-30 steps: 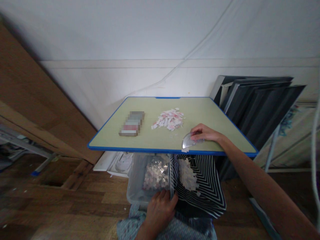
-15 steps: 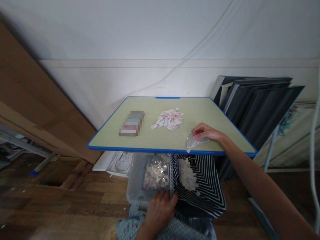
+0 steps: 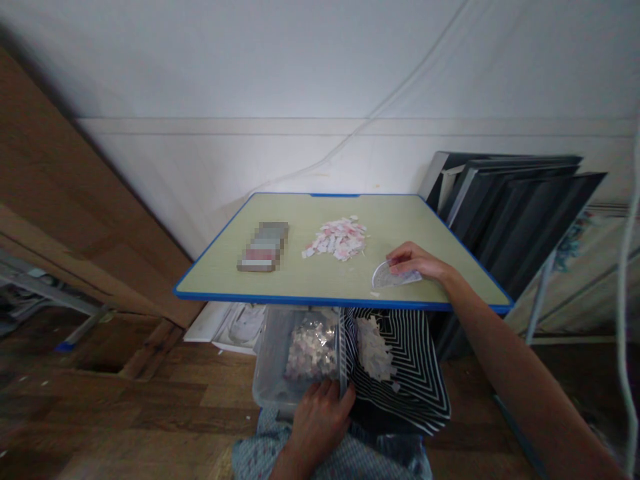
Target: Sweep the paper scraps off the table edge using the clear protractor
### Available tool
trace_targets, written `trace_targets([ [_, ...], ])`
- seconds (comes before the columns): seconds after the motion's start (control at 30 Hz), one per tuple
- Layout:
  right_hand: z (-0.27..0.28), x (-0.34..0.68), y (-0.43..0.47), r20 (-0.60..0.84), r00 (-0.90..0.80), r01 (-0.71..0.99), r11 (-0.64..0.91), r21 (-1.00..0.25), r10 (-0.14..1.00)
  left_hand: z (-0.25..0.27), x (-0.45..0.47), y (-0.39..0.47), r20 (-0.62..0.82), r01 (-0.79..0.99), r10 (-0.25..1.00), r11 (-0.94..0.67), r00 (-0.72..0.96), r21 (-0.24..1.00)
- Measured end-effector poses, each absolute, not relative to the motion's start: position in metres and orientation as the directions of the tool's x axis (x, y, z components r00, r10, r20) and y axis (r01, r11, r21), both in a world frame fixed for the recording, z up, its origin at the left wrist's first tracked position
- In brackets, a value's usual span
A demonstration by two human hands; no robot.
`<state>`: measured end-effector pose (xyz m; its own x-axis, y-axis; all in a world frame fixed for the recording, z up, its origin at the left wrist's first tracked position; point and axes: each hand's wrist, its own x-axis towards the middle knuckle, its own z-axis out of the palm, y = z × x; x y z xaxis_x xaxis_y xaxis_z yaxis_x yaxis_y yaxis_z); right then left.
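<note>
drawing back slightly from the table's blue rim (image 3: pixel 300 299), the right hand (image 3: pixel 417 261) had carried its clear semicircular protractor (image 3: pixel 389 276) a little rightward and laid it flatter than half a second earlier; one pale paper scrap (image 3: pixel 375 294), at the protractor's lower edge in the earlier views, now lay apart from it, just on the near side of the grip, short of the rim; the stroke toward the edge thus looked finished, yet that scrap seemed left behind.

the right grip was narrow, thumb and fingers pinching the protractor near its straight side; the pink-and-white paper heap (image 3: pixel 340 239) sat beyond it to the left, untouched, with a pixelated oblong block (image 3: pixel 263 247) farther left.

the left hand (image 3: pixel 323 417) had not shifted; its fingers curled over the near wall of a translucent plastic tub (image 3: pixel 273 380), thumb against a black-and-white striped container (image 3: pixel 420 360); how firmly it gripped could not be told; white paper pieces (image 3: pixel 374 353) lay in the container, ahead and right of that thumb.
</note>
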<state>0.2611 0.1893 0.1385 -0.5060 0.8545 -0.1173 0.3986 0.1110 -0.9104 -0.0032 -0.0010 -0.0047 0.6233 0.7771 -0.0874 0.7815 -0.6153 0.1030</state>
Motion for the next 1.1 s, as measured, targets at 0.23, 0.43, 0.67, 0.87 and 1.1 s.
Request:
trace_targets([
  [0.23,0.143,0.262,0.187,-0.144,-0.545,0.426,0.125,-0.896,0.826,-0.004,-0.004,-0.002,-0.096,0.786,0.781,-0.605,0.617,0.124],
  [0.43,0.135,0.264,0.194,0.002,-0.361,0.447,0.175,-0.877,0.932,-0.005,-0.003,-0.003,-0.094,0.780,0.775,-0.615,0.625,0.112],
  [0.67,0.127,0.254,0.201,0.111,-0.269,0.542,0.246,-0.804,0.957,-0.006,-0.003,-0.002,-0.067,0.783,0.781,-0.613,0.620,0.100],
  [0.87,0.123,0.226,0.205,0.146,-0.333,0.565,0.322,-0.760,0.932,0.000,-0.003,-0.001,-0.115,0.787,0.779,-0.603,0.616,0.130],
  [1.1,0.121,0.160,0.209,0.129,-0.489,0.540,0.415,-0.733,0.863,0.000,-0.002,-0.002,-0.106,0.784,0.778,-0.605,0.620,0.142],
])
